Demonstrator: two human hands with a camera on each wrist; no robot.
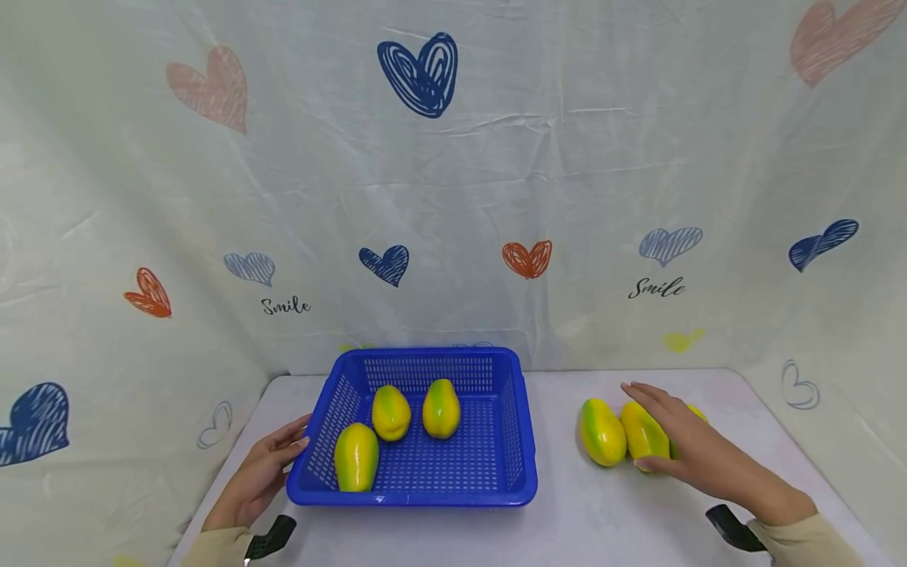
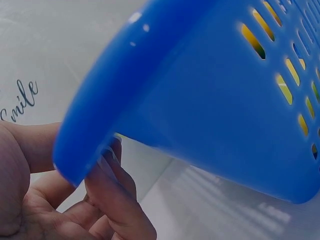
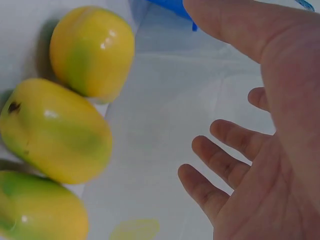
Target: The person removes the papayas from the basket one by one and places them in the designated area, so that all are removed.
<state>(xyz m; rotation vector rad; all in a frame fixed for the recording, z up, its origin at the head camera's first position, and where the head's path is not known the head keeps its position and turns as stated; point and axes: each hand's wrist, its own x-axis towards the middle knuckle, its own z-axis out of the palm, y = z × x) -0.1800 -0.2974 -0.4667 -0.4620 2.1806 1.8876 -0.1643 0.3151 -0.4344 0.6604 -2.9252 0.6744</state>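
A blue plastic basket (image 1: 453, 498) stands left of the table's middle, with three yellow-green mangoes inside: one mango (image 1: 357, 458) near the front left corner, another mango (image 1: 391, 413) behind it, a third mango (image 1: 442, 409) further right. My left hand (image 1: 260, 472) grips the basket's left rim; in the left wrist view its fingers (image 2: 117, 200) curl beneath the rim. My right hand (image 1: 697, 449) is above three more mangoes on the right, fingers extended, holding nothing. Of these, the left mango (image 1: 603, 433) shows fully, while the middle mango (image 1: 643, 431) and right mango (image 3: 42, 207) are partly covered in the head view.
The white table (image 1: 560, 520) carries the basket and the loose mangoes. A pale curtain (image 1: 453, 197) printed with hearts hangs right behind the table and along both sides. Dark wrist straps (image 1: 735, 528) show at the sleeves.
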